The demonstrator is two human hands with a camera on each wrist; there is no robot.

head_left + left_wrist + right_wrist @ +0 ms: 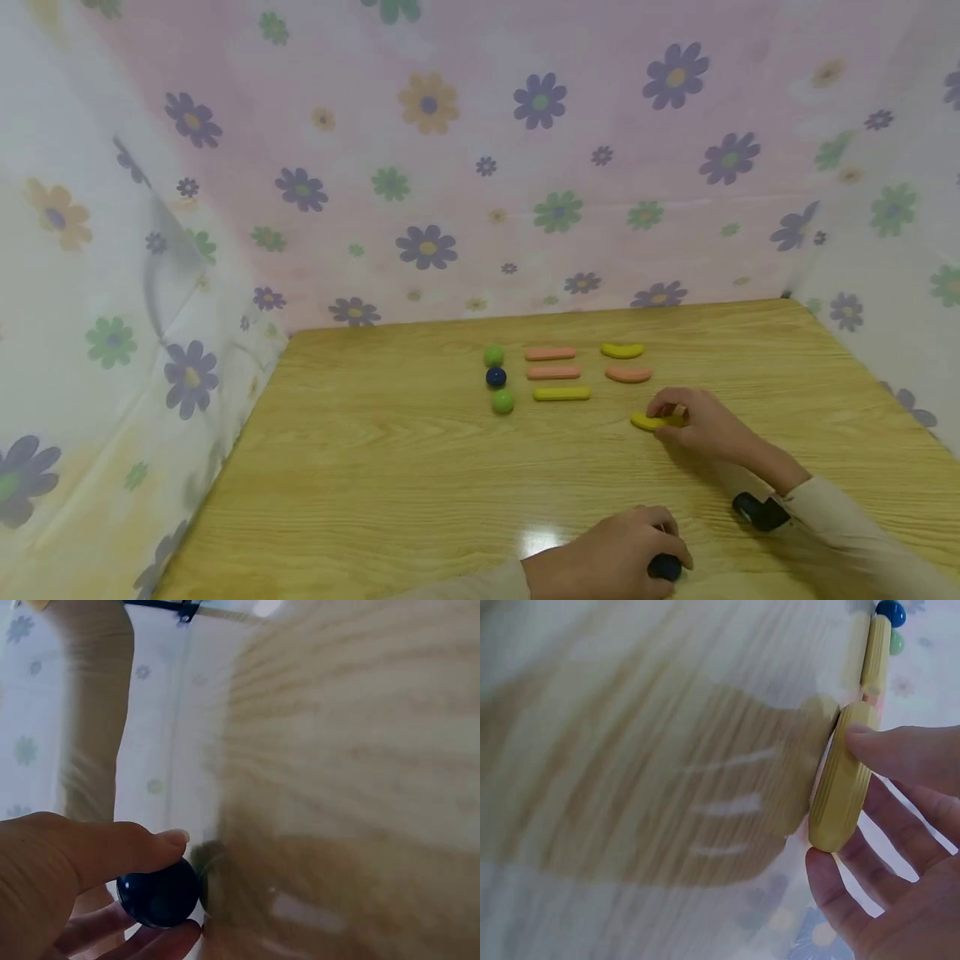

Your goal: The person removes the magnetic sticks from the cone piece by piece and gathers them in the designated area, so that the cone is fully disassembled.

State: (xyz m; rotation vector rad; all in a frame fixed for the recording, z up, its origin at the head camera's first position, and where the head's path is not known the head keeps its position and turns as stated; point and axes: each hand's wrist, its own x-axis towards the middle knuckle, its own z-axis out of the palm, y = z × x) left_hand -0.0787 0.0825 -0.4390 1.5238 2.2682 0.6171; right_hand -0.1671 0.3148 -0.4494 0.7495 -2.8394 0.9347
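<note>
In the head view my right hand (708, 427) pinches a yellow curved stick (643, 422) between thumb and fingers, low over the wooden table. Up close in the right wrist view, this yellow curved stick (841, 780) has a ridged side, and the thumb lies along its top. Nearer the front edge, my left hand (611, 550) grips a dark blue ball (664, 567). Its thumb and fingertips wrap the glossy ball (159, 892) in the left wrist view. Just beyond the right hand lie an orange curved stick (628, 375) and another yellow curved stick (622, 351).
To the left is a column of a green ball (493, 356), a dark blue ball (496, 377) and another green ball (502, 402). Beside it lie two orange straight sticks (553, 372) and a yellow straight stick (562, 393). Flowered cloth (480, 167) walls the table (360, 433).
</note>
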